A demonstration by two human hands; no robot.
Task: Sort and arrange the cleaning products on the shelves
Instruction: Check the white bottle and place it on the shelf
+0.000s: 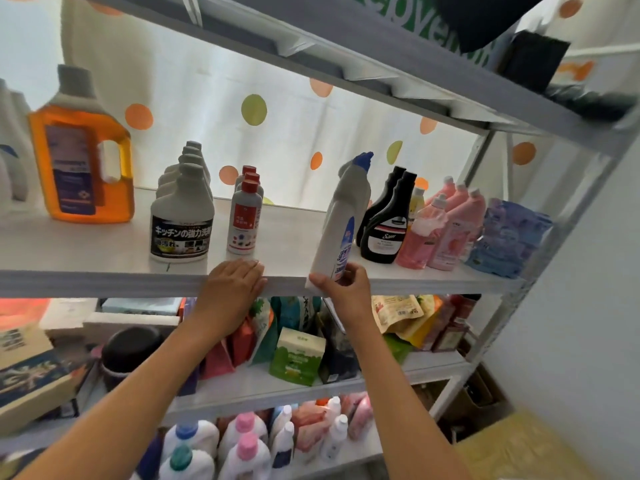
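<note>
Head view: the right hand (348, 285) pinches the base of a white blue-capped bottle (341, 223), tilted, its bottom hanging just over the front edge of the shelf (104, 258). The left hand (233, 278) lies flat and released on that edge. Risk: such a low hold on a tall bottle could let it tip into the black bottles (388, 220) just beside it, or slide off the lip.
</note>
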